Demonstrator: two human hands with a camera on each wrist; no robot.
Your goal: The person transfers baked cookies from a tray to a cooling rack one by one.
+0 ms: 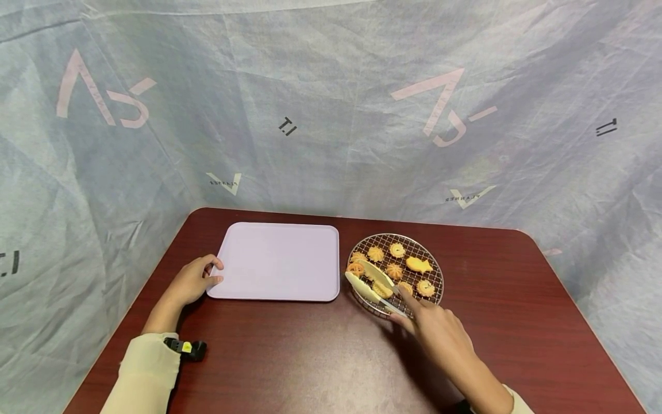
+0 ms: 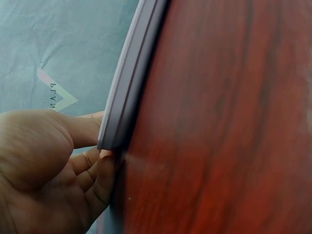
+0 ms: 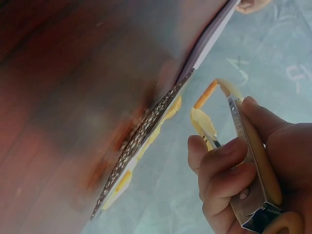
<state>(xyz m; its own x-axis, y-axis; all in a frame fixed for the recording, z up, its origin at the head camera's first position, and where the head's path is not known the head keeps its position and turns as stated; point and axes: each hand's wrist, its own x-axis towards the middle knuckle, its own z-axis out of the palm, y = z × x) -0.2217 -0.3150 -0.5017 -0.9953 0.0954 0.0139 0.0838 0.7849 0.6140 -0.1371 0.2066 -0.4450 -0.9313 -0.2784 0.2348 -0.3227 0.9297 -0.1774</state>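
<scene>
My right hand [image 1: 439,333] grips a pair of tongs [image 3: 253,161] with cream, scalloped tips. Between those tips a round golden-brown cookie [image 3: 205,94] is pinched, raised above the wire rack. That round wire rack [image 1: 437,290] carries several cookies, among them a fish-shaped cookie [image 1: 419,264] and a flower-shaped cookie [image 1: 395,271]. At the left, my left hand [image 1: 193,280] holds the near left corner of a pale lilac tray [image 1: 279,261], its thumb over the rim and fingers beneath, as the left wrist view [image 2: 53,165] shows. Nothing lies on the tray.
Both the tray and the rack stand on a dark red wooden table [image 1: 289,356], the rack just right of the tray. A grey printed cloth [image 1: 331,115] hangs behind and at both sides of the table. A black wrist device [image 1: 191,349] sits at the left cuff.
</scene>
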